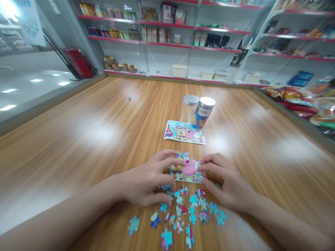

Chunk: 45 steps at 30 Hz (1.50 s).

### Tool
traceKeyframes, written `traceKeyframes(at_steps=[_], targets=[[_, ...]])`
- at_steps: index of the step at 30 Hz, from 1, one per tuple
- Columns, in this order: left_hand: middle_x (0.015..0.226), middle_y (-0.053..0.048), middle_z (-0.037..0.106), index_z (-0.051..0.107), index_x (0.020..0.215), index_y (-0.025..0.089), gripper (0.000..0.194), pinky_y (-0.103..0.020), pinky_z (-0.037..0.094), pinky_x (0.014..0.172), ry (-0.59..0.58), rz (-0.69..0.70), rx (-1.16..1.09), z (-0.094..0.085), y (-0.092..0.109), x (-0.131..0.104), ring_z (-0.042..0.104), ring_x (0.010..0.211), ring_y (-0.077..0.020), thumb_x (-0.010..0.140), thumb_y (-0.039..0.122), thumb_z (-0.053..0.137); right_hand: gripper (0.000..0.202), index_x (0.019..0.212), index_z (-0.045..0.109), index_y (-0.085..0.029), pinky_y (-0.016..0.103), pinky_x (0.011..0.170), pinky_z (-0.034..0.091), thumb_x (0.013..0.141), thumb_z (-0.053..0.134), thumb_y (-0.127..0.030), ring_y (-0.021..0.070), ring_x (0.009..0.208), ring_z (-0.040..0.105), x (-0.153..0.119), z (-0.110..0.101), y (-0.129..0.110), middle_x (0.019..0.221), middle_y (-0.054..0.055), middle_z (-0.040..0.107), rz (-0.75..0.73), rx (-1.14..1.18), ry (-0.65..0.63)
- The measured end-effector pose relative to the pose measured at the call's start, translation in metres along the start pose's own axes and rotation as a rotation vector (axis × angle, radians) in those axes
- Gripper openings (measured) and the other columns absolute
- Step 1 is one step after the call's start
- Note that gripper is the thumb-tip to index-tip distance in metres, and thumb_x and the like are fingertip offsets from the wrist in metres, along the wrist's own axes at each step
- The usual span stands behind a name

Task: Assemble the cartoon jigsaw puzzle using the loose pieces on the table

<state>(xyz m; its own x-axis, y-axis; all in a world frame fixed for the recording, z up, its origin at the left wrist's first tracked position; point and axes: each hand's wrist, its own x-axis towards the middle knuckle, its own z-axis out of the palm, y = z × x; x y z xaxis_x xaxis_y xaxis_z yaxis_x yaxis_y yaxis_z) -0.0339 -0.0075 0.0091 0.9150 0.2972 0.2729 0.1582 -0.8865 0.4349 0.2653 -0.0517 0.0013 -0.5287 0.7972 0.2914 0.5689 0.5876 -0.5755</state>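
A partly assembled jigsaw puzzle (188, 170) lies on the wooden table, showing a pink starfish character and a yellow one. My left hand (154, 176) reaches over its left side with fingers spread; the index fingertip rests on the pink figure, and the thumb hangs near loose pieces. At the right end of the puzzle is my right hand (226, 177), its fingers bent but apart, fingertips touching the edge there. Whether a piece lies under them is hard to make out. Several loose puzzle pieces (193, 215) are scattered in front of the assembled part.
Behind the puzzle lies a printed picture sheet (185, 138) with the same characters. A clear jar (188, 111) with a silver lid and a labelled can (205, 112) stand at its back edge. Stocked shelves (167, 45) line the back; snack bags (295, 101) lie at right.
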Motion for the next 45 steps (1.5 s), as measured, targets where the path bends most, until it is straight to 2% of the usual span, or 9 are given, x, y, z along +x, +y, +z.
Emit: traceKeyframes(at_steps=[10, 17, 22, 24, 27, 31, 34, 39, 45], targets=[[0.146, -0.014, 0.050, 0.069, 0.092, 0.019, 0.026, -0.062, 0.034, 0.118, 0.041, -0.008, 0.006, 0.003, -0.002, 0.000, 0.035, 0.141, -0.0381, 0.085, 0.042, 0.076, 0.025, 0.109, 0.068, -0.023, 0.044, 0.086, 0.054, 0.086, 0.064, -0.014, 0.0265, 0.103, 0.060, 0.001, 0.001, 0.002, 0.110, 0.010, 0.062, -0.004, -0.014, 0.018], [0.146, -0.015, 0.050, 0.066, 0.089, 0.018, 0.029, -0.063, 0.028, 0.121, 0.026, 0.007, 0.010, 0.004, -0.002, 0.000, 0.036, 0.142, -0.0378, 0.082, 0.043, 0.079, 0.026, 0.110, 0.067, -0.023, 0.044, 0.088, 0.053, 0.087, 0.064, -0.013, 0.0259, 0.104, 0.059, 0.000, 0.001, 0.002, 0.111, 0.011, 0.060, 0.000, -0.015, -0.001], [0.145, -0.015, 0.051, 0.064, 0.083, 0.018, 0.030, -0.063, 0.029, 0.121, 0.032, 0.018, 0.021, 0.005, -0.002, 0.000, 0.037, 0.142, -0.0377, 0.082, 0.044, 0.079, 0.026, 0.111, 0.067, -0.023, 0.045, 0.089, 0.053, 0.087, 0.063, -0.013, 0.0261, 0.106, 0.058, -0.001, 0.001, 0.002, 0.112, 0.011, 0.059, 0.011, -0.017, -0.008], [0.144, -0.015, 0.052, 0.065, 0.087, 0.018, 0.029, -0.062, 0.029, 0.121, 0.036, 0.020, 0.021, 0.004, -0.001, 0.000, 0.038, 0.141, -0.0372, 0.084, 0.044, 0.077, 0.026, 0.111, 0.067, -0.023, 0.044, 0.088, 0.053, 0.087, 0.063, -0.013, 0.0265, 0.105, 0.059, 0.000, 0.001, 0.002, 0.111, 0.011, 0.059, 0.003, -0.016, -0.005], [0.145, -0.015, 0.052, 0.068, 0.103, 0.020, 0.025, -0.062, 0.030, 0.121, 0.032, 0.018, 0.030, 0.002, 0.001, 0.001, 0.041, 0.139, -0.0359, 0.088, 0.039, 0.072, 0.027, 0.110, 0.067, -0.023, 0.044, 0.087, 0.054, 0.086, 0.064, -0.013, 0.0268, 0.105, 0.059, 0.001, 0.001, 0.001, 0.111, 0.011, 0.060, -0.006, -0.017, 0.005], [0.150, -0.013, 0.047, 0.070, 0.116, 0.026, 0.029, -0.064, 0.032, 0.119, 0.005, 0.057, 0.068, 0.000, 0.005, 0.002, 0.039, 0.142, -0.0378, 0.088, 0.035, 0.071, 0.027, 0.110, 0.068, -0.023, 0.043, 0.086, 0.055, 0.086, 0.064, -0.013, 0.0265, 0.104, 0.060, 0.001, 0.001, 0.001, 0.110, 0.011, 0.061, -0.012, -0.016, 0.008], [0.151, -0.013, 0.046, 0.073, 0.109, 0.026, 0.022, -0.064, 0.031, 0.120, -0.014, 0.045, 0.070, 0.000, 0.006, 0.003, 0.036, 0.144, -0.0378, 0.088, 0.033, 0.070, 0.027, 0.111, 0.068, -0.024, 0.044, 0.087, 0.054, 0.086, 0.064, -0.013, 0.0265, 0.104, 0.060, 0.001, 0.001, 0.002, 0.111, 0.011, 0.061, -0.005, -0.017, 0.003], [0.148, -0.014, 0.048, 0.071, 0.100, 0.021, 0.017, -0.064, 0.027, 0.122, -0.026, 0.037, 0.044, -0.002, 0.007, 0.002, 0.039, 0.141, -0.0357, 0.086, 0.030, 0.070, 0.026, 0.110, 0.068, -0.023, 0.045, 0.088, 0.054, 0.086, 0.064, -0.014, 0.0266, 0.105, 0.059, 0.000, 0.001, 0.002, 0.111, 0.011, 0.060, 0.008, -0.018, -0.004], [0.150, -0.013, 0.046, 0.069, 0.099, 0.019, 0.014, -0.061, 0.036, 0.118, -0.039, 0.027, 0.004, -0.001, 0.010, 0.003, 0.034, 0.142, -0.0370, 0.086, 0.025, 0.068, 0.026, 0.110, 0.067, -0.023, 0.045, 0.088, 0.053, 0.086, 0.064, -0.014, 0.0265, 0.104, 0.059, 0.000, 0.001, 0.001, 0.110, 0.011, 0.060, 0.003, -0.014, -0.001]])
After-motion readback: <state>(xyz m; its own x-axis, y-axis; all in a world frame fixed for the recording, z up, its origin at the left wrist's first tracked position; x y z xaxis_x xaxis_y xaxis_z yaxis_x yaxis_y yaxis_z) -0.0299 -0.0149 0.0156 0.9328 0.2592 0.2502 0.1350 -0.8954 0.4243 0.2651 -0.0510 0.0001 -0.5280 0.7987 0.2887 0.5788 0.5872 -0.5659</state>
